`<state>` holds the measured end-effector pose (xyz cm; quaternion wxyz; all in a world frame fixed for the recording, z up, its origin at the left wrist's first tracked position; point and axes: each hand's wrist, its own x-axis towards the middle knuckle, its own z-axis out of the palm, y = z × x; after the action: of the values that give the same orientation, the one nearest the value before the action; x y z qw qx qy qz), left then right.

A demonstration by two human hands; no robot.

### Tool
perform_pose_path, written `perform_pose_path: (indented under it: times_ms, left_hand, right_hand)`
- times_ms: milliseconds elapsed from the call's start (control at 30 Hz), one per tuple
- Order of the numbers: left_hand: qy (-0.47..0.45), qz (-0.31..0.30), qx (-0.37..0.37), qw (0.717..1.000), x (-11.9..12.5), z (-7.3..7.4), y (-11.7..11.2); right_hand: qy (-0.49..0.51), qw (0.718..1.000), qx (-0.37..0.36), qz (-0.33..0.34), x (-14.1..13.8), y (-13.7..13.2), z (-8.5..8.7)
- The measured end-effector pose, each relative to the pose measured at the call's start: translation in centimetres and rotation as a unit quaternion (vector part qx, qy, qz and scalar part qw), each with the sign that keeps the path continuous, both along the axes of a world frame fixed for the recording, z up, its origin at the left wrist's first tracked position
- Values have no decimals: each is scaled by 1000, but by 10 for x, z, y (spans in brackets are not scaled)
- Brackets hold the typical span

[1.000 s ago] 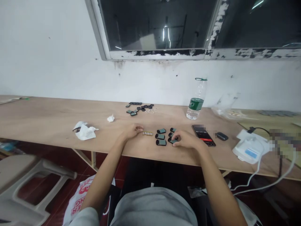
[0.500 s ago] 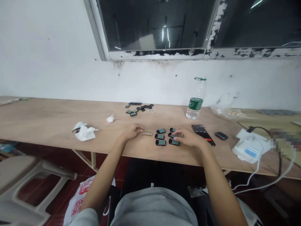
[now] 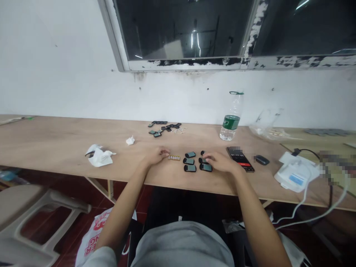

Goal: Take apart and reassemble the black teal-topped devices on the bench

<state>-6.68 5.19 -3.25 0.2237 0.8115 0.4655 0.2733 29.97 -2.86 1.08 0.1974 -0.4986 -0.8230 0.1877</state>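
Observation:
My left hand (image 3: 156,154) rests curled on the wooden table (image 3: 55,139), its fingertips beside a short row of small brass-coloured parts (image 3: 174,158). My right hand (image 3: 221,162) lies with fingers bent over the right column of small black pieces with grey-green faces (image 3: 190,161), touching the middle one (image 3: 203,160). The nearest piece of that column (image 3: 206,167) lies free by my thumb. Whether the fingers grip anything is hidden.
A phone with a lit screen (image 3: 240,159) and a small dark object (image 3: 261,160) lie right of my hand. A water bottle (image 3: 230,118) stands behind. More black pieces (image 3: 162,128), crumpled tissues (image 3: 99,155) and a white device with cables (image 3: 296,172) are on the table.
My right hand has moved slightly away from me, from the nearest piece of the right column to the middle one. The left hand has stayed put.

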Motion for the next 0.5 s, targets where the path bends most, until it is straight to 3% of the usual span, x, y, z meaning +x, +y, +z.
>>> perform_pose_path:
  times_ms: [133,233,500]
  left_hand:
    - [-4,1,-9,1000,1,1,-1]
    - [4,6,-6,1000,2,2,-2]
    - [12,7,24,1000,3,5,-2]
  right_hand:
    - [-13,998,43,-47,4,6,-6]
    - [-33,997,35,-61,6,12,-14]
    - [35,998,14,-42,9,14,-15]
